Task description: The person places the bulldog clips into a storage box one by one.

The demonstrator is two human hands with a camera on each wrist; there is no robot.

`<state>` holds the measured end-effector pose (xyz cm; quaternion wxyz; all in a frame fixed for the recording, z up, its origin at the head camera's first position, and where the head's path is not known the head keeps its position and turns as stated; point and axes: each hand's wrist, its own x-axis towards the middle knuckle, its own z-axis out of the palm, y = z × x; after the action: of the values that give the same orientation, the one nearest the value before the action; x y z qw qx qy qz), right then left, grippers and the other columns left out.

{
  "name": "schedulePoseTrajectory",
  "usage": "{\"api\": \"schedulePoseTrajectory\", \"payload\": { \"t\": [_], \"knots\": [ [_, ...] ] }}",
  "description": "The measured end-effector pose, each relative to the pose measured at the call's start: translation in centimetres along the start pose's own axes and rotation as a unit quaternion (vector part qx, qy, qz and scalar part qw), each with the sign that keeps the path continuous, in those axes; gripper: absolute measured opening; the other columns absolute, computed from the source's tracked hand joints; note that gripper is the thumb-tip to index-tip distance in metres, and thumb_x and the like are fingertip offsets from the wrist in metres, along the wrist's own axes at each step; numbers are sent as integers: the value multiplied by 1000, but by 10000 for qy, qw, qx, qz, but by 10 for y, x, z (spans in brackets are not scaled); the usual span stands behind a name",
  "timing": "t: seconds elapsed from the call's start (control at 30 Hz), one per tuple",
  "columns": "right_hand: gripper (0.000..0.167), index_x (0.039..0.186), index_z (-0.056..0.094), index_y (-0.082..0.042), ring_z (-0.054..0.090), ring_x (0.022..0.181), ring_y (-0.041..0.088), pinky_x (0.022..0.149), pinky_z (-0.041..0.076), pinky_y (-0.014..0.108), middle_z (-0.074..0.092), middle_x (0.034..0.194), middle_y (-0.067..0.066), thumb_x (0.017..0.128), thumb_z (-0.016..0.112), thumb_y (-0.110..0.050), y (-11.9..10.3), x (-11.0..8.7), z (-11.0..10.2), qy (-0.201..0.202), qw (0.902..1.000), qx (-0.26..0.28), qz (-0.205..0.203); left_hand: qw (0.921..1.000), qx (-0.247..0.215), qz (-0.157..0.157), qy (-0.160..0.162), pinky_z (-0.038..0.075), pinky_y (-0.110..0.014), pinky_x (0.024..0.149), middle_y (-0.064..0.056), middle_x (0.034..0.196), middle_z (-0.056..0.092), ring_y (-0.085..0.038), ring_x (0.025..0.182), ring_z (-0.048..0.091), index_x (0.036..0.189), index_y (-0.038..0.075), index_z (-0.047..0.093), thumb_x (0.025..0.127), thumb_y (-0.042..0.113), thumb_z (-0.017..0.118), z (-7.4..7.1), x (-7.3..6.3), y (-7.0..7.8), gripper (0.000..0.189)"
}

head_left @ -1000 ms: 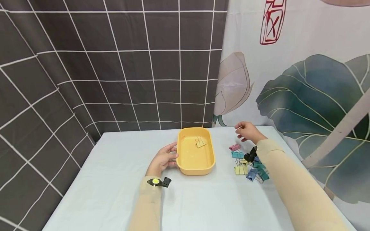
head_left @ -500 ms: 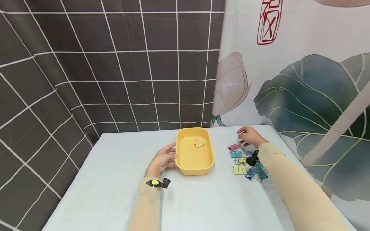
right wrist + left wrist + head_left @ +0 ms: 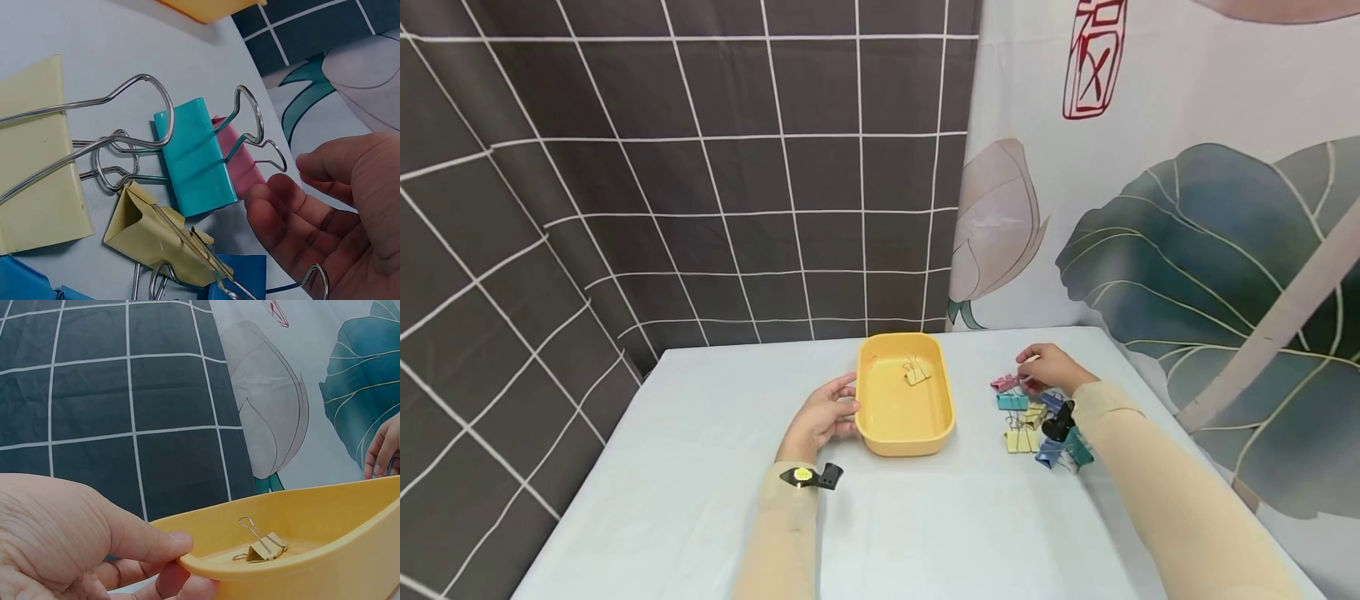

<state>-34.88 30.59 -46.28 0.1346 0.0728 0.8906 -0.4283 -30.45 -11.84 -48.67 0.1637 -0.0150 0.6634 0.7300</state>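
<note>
At the left side of a yellow plastic tray (image 3: 906, 433), my left hand (image 3: 822, 417) pinches the rim, thumb on top and fingers outside, as the left wrist view shows. Inside that tray lies one pale yellow binder clip (image 3: 265, 549) with wire handles. My right hand (image 3: 1049, 367) is over the far end of a pile of binder clips, its thumb and fingers apart. Its fingertips are beside a pink binder clip (image 3: 242, 159), perhaps touching it. A teal binder clip (image 3: 195, 156) lies against the pink one.
Around these lie a large pale yellow clip (image 3: 37, 156), a smaller yellow clip (image 3: 150, 231), blue clips (image 3: 240, 275) and a dark green clip (image 3: 1078, 448). A white cloth covers the table (image 3: 700, 483). Behind it hang a dark grid curtain (image 3: 737, 167) and a floral curtain (image 3: 1150, 233).
My right hand has come down and slightly nearer, toward the pink binder clip. The left hand and the tray keep their place, and the head view has shifted a little.
</note>
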Motion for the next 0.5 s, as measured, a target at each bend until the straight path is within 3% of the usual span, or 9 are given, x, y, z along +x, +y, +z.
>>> {"api": "schedulePoseTrajectory", "payload": {
  "t": [0.5],
  "knots": [
    [37,133,51,4,61,76,19,68,56,25,62,98,14,103,54,-18,2,-4,3,-47,9998,-166,41,10000,-19,-32,13,62,-27,63,-21,137,47,-16,81,64,154,11,42,93,-10,59,0,-1,1,67]
  ]
}}
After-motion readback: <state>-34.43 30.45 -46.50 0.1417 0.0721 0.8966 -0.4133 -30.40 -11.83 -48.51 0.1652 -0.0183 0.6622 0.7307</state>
